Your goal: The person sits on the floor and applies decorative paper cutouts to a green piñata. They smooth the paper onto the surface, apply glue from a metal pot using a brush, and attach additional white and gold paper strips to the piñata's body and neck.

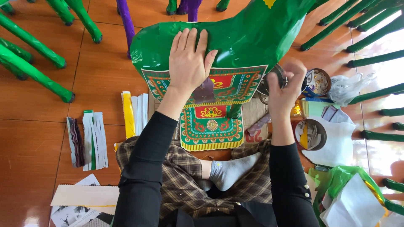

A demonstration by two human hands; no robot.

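Orange tiled floor [38, 138], person sitting cross-legged on it. Left hand [189, 61] lies flat, fingers spread, on one green paper animal body [235, 38] with a patterned saddle cloth [219, 86]. Right hand [283, 86] pinches something small, maybe a tape roll, too blurry. Two round tins [316, 82] sit to the right.

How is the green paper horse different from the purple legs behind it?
The green horse shows its whole body close up; the purple legs show only thin legs, farther back. The green horse wears a red and green patterned cloth; the purple legs are plain. The left hand lies flat on the green horse, the right hand is beside it; neither hand touches the purple legs. Both look wrapped in shiny paper and stand on the tiled floor.
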